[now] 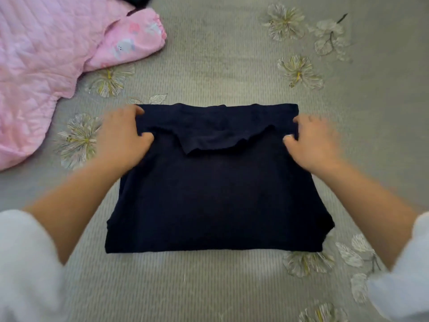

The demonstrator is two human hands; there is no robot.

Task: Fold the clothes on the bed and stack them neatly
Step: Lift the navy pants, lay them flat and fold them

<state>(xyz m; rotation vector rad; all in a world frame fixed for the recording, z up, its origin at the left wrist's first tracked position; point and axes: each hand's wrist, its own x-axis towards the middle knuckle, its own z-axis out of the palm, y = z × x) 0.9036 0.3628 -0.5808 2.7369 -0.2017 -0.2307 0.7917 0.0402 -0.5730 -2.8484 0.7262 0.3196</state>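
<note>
Head view: left hand [120, 138], right hand [313, 143] on navy garment [216, 196]

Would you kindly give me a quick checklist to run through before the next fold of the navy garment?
1. Left hand grips the navy garment at its far left corner: ok.
2. Right hand grips the far right corner: ok.
3. Folded-down flap lies smooth: not ok, it sags unevenly in the middle.
4. Near edge lies straight on the bedspread: ok.
5. Pink jacket lies apart from it: ok.
6. Layers underneath lie flat: cannot tell, hidden.
</note>
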